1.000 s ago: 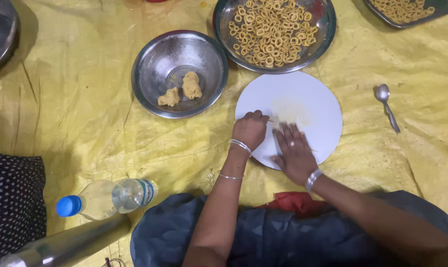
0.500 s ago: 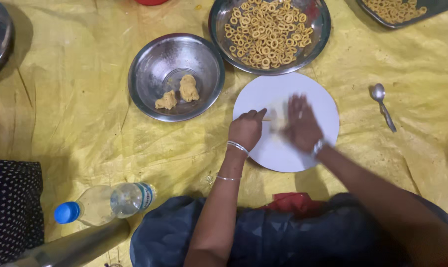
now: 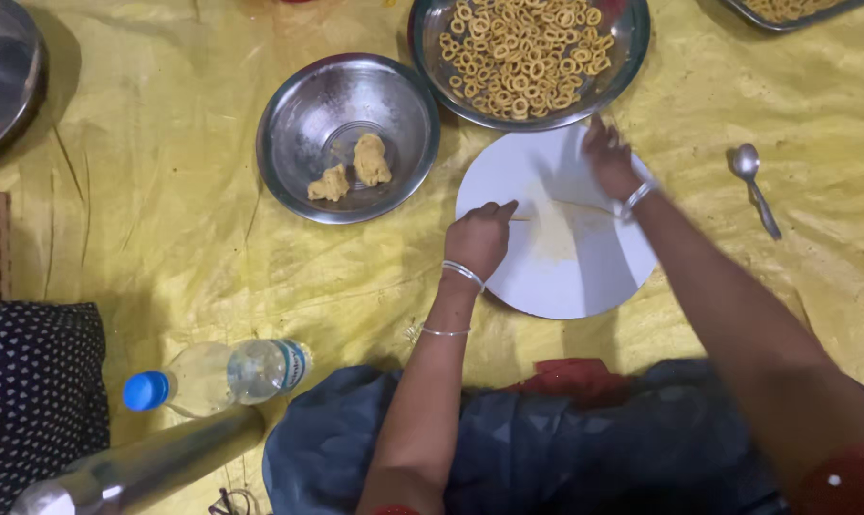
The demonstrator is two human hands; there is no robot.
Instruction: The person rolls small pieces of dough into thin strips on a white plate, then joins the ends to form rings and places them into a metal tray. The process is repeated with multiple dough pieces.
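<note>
A white round plate (image 3: pixel 584 277) lies on a yellow sheet (image 3: pixel 165 248) in front of my lap. Across it stretches a thin strand of yellow dough (image 3: pixel 565 206). My left hand (image 3: pixel 479 236) is curled at the plate's left side, fingertips pinching the strand's left end. My right hand (image 3: pixel 608 157) lies flat and blurred on the far part of the plate, over the strand's right end, close to a steel bowl (image 3: pixel 634 52) full of small dough rings (image 3: pixel 522 48). A second steel bowl (image 3: pixel 293 114) to the left holds two dough lumps (image 3: pixel 370 159).
A steel spoon (image 3: pixel 754 186) lies right of the plate. A water bottle with a blue cap (image 3: pixel 222 374) and a steel cylinder (image 3: pixel 155 467) lie at lower left beside dotted fabric (image 3: pixel 31 401). A tray of rings (image 3: pixel 785 10) shows top right, a steel vessel (image 3: pixel 2 76) top left.
My right hand has slid from the near middle of the plate to its far edge, and the dough strand has grown longer and thinner. My left hand has stayed at the left end.
</note>
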